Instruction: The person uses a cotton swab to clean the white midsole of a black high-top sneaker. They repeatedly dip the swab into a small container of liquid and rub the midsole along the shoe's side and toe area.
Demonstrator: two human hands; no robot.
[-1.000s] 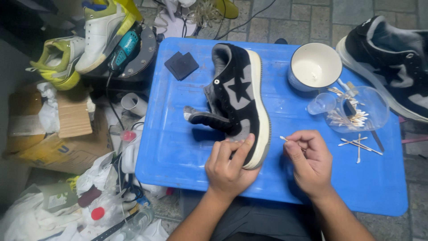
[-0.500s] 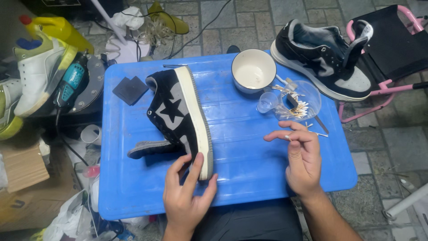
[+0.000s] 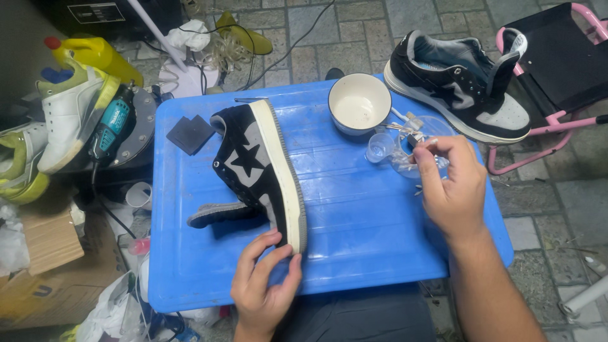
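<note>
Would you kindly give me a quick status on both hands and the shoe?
Left hand gripping toe of black-and-grey suede sneaker, lying on its side on blue plastic table. Right hand over clear cotton-swab tub. White bowl beside it.

Light falls from above onto my blue table [image 3: 354, 209], bright and even there with soft glare streaks on the plastic, while the clutter at the left and the top corner sinks into dimness. My right hand [image 3: 451, 183] is slightly motion-blurred, and short soft shadows sit under the black shoe [image 3: 256, 164]. Edges bend a little with wide-angle distortion.
</note>
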